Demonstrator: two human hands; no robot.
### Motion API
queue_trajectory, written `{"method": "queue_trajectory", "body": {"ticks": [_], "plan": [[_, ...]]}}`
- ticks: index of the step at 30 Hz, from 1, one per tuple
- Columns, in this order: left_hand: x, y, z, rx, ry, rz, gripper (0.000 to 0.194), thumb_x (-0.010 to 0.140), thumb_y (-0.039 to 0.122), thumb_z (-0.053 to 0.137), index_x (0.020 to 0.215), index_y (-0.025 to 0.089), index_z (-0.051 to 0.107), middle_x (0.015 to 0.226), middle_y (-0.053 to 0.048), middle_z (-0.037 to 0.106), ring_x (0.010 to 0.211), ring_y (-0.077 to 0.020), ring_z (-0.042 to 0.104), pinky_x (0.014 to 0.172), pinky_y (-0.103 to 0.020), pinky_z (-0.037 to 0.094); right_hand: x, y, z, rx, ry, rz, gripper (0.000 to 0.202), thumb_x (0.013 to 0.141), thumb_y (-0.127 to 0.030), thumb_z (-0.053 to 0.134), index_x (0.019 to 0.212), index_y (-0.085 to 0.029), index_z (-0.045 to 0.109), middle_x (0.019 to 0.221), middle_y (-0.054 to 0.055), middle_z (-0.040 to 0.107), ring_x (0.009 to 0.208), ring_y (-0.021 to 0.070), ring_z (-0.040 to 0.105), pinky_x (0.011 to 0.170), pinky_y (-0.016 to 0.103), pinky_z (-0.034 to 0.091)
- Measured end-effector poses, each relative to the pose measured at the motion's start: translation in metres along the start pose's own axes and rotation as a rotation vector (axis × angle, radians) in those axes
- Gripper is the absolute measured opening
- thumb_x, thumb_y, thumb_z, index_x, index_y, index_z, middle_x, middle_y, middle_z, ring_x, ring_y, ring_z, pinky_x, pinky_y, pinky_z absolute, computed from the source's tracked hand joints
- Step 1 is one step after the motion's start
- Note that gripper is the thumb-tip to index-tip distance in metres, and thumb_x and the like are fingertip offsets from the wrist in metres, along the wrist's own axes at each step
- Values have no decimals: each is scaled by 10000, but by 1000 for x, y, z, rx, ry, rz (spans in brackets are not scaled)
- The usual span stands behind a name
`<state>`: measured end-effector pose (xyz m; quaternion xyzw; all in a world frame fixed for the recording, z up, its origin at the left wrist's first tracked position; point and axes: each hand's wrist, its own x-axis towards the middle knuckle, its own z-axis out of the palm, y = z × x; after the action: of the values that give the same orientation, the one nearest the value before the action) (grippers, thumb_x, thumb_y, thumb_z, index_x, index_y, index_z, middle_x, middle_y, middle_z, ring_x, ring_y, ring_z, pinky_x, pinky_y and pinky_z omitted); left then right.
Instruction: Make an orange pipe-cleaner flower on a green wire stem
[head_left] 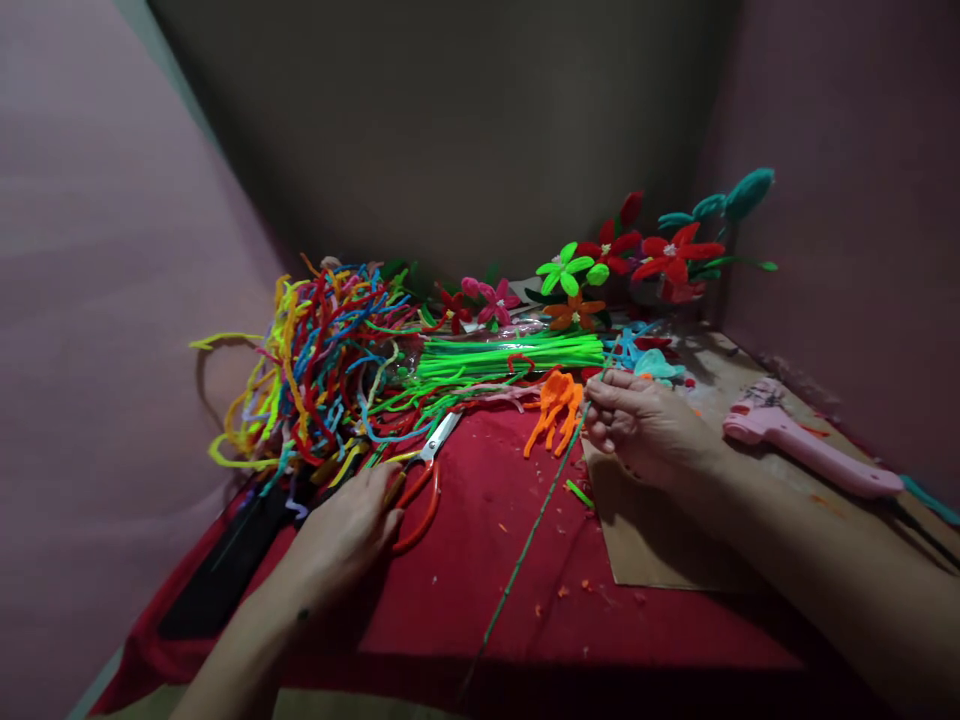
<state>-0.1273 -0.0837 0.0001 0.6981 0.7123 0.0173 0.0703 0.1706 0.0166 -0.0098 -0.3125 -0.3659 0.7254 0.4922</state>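
My left hand (349, 525) is closed at the handles of a pair of scissors (427, 485) with red-orange loops. Its thumb lies by the near loop, and the silver blades point away to the right. Part of the grip is hidden under my fingers. Between thumb and fingertips, my right hand (637, 420) pinches a thin green stem (529, 545), which slants down toward the table's front edge. Just left of that hand lies a bunch of orange pipe-cleaner petals (556, 405). A short bright green piece (579, 493) rests below.
A tangled heap of coloured pipe cleaners (315, 370) stands at the left, beside a bundle of green ones (510, 358). Finished pipe-cleaner flowers (679, 255) line the back. A pink glue gun (814, 445) lies at right, near a cardboard sheet (660, 550) on red cloth (465, 600).
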Motion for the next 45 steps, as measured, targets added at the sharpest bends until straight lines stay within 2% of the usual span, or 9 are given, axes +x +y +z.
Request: {"method": "queue_trajectory", "body": {"ticks": [7, 13, 18, 23, 27, 32, 36, 40, 45], "plan": [[-8, -9, -29, -49, -172, 1, 390, 765, 266, 414, 1144, 193, 463, 901, -50, 646, 792, -216, 616, 682, -281, 437, 0, -2, 1, 42, 120, -20, 231, 665, -228, 696, 677, -174, 472, 496, -36, 521, 395, 56, 446, 351, 156, 316], [-29, -14, -24, -295, -113, -70, 409, 691, 412, 540, 1033, 187, 551, 999, -59, 672, 934, -258, 615, 773, -282, 485, 3, -11, 0, 47, 201, -106, 121, 678, -192, 650, 654, -125, 552, 533, 16, 578, 418, 82, 499, 347, 177, 390], [-43, 9, -15, -382, 15, 55, 385, 742, 382, 514, 1101, 259, 574, 1121, -35, 641, 1012, -252, 594, 838, -286, 480, 0, -12, 10, 138, 218, -124, 69, 675, -119, 640, 637, -94, 588, 551, 29, 599, 454, 85, 541, 385, 171, 435], [-41, 35, -5, -522, 1, 185, 550, 758, 334, 512, 1296, 252, 437, 1312, -57, 501, 1191, -256, 459, 1004, -317, 354, -6, -14, 26, 232, 220, -155, 75, 650, -60, 638, 606, -94, 588, 547, 30, 603, 484, 103, 576, 453, 197, 489], [-33, 64, 0, -779, -142, 174, 606, 792, 333, 474, 1360, 199, 314, 1107, -87, 582, 978, -212, 558, 889, -296, 436, -8, -12, 31, 317, 199, -217, 80, 638, -41, 628, 601, -98, 588, 559, 29, 609, 494, 108, 584, 471, 204, 498], [-19, 95, 6, -994, -104, 146, 526, 753, 278, 521, 1258, 193, 399, 900, -46, 554, 776, -156, 528, 710, -247, 451, -10, -2, 35, 379, 180, -253, 107, 617, -43, 648, 604, -116, 573, 576, 25, 621, 516, 111, 595, 509, 212, 517], [-11, 108, 6, -1054, -99, 160, 558, 732, 296, 540, 1253, 159, 398, 881, -53, 562, 712, -141, 516, 654, -241, 438, -11, 5, 38, 386, 183, -278, 114, 617, -63, 669, 621, -123, 571, 583, 25, 630, 532, 120, 606, 502, 207, 515], [-16, 100, -1, -937, -61, 125, 550, 737, 287, 520, 1266, 175, 418, 903, -53, 595, 721, -154, 541, 651, -254, 449, -8, -7, 32, 390, 205, -308, 116, 655, -33, 621, 604, -123, 569, 574, 19, 627, 512, 105, 598, 505, 200, 521], [-20, 59, -5, -502, 127, 66, 477, 687, 247, 554, 1163, 207, 547, 1016, -60, 635, 949, -223, 578, 855, -321, 427, -1, -27, 21, 384, 253, -410, 149, 704, -4, 557, 627, -129, 587, 587, 19, 635, 555, 99, 616, 539, 194, 536]]}}
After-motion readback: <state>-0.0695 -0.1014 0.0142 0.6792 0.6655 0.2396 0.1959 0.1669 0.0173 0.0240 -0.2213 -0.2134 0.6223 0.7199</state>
